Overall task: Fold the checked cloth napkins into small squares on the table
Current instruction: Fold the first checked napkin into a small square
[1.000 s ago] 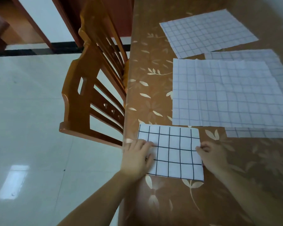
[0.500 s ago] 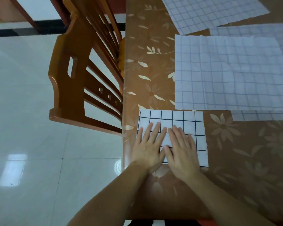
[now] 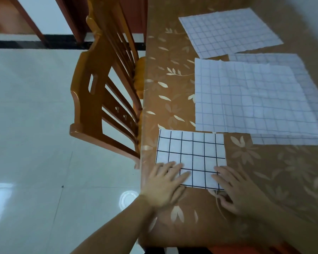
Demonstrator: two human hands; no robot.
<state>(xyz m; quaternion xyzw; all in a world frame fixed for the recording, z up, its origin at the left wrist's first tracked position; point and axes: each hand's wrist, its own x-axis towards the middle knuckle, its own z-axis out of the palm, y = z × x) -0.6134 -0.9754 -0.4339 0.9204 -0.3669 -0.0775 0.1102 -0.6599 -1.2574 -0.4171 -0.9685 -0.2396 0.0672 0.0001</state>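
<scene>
Napkins are the whole job, and the one in hand is the folded checked napkin (image 3: 191,158) with bold dark lines, lying flat near the left edge of the table (image 3: 173,110), close to the person. The left hand (image 3: 165,184) lies flat with fingers spread over its near left corner; the right hand (image 3: 233,187) lies flat with fingers straight on its near right corner. Neither pinches the cloth.

This looks like the smoothing step. To do it well, I would press from the middle outward along the creases, keep the layers' edges matched, and hold one corner down while the other hand sweeps, so the square does not skew.

Just beyond it, nearly touching its far edge, lies a large unfolded napkin (image 3: 250,99) with fainter lines, resting on top of another napkin (image 3: 310,85) that shows at its right and near sides. A fourth napkin (image 3: 228,32) lies farther off.

Left of the folded piece the table edge is very near, with a wooden chair (image 3: 103,92) and pale tiled floor (image 3: 35,125) beyond, so a leftward sweep risks pushing cloth off. The bare flowered tablecloth to the right offers open room for setting it aside.
</scene>
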